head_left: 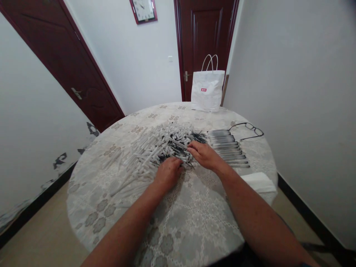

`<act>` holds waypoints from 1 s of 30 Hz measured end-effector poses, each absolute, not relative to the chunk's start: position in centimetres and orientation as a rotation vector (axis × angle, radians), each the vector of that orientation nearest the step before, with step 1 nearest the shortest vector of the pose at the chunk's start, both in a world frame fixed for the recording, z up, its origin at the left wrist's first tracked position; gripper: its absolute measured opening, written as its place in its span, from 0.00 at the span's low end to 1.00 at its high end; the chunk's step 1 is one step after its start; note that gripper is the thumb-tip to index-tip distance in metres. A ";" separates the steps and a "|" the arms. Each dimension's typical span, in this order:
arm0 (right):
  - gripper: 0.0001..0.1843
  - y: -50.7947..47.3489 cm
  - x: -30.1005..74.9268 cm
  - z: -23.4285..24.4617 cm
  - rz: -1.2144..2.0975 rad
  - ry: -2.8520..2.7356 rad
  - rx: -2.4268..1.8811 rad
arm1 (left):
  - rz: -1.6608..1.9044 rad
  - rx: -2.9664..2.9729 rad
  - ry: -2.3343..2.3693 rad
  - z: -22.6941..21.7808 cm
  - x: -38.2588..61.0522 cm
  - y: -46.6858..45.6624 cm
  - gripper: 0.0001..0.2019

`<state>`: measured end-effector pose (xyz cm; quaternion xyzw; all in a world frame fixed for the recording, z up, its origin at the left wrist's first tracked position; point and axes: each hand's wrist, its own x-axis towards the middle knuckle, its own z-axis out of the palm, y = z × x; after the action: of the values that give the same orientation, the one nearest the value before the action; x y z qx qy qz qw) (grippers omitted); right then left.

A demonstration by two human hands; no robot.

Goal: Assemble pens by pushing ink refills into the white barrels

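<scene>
A wide pile of pale pen barrels (139, 152) and small white parts covers the middle of the table, with dark thin refills (198, 137) mixed in at its right side. My right hand (204, 154) is closed in a pinch over the right part of the pile, on the end of a slim greyish pen (178, 144) that points left. At the pile's front edge rests my left hand (169, 172), its fingers curled in; what they hold, if anything, is hidden. Right of my right hand lies a neat row of pens with dark cores (226, 148).
Black-framed glasses (249, 127) lie at the table's right side. A white paper bag (207, 91) stands at the back edge. Something white and folded (260, 181) lies at the right front. A patterned cloth (191, 222) covers the round table.
</scene>
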<state>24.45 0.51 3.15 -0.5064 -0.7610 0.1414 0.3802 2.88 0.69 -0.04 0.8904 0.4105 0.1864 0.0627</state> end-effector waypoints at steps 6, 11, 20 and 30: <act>0.07 0.7 24.5 2.9 0.377 -1.924 -1.308 | 0.356 2.986 1.223 -0.2 4.2 0.6 0.05; 0.07 0.6 24.4 2.9 0.449 -1.900 -1.321 | 0.298 3.055 1.139 -0.2 4.1 0.7 0.06; 0.08 0.3 24.0 3.1 0.507 -1.876 -1.311 | 1.127 2.054 1.131 1.0 1.6 0.4 0.12; 0.11 -0.2 22.7 2.7 0.573 -1.971 -1.336 | 1.353 1.028 0.941 0.0 -1.2 2.7 0.21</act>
<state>22.68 -0.17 2.68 -0.5131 -0.7571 0.2200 0.3394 -1.24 2.74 0.02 0.4370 0.4001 0.5751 0.5641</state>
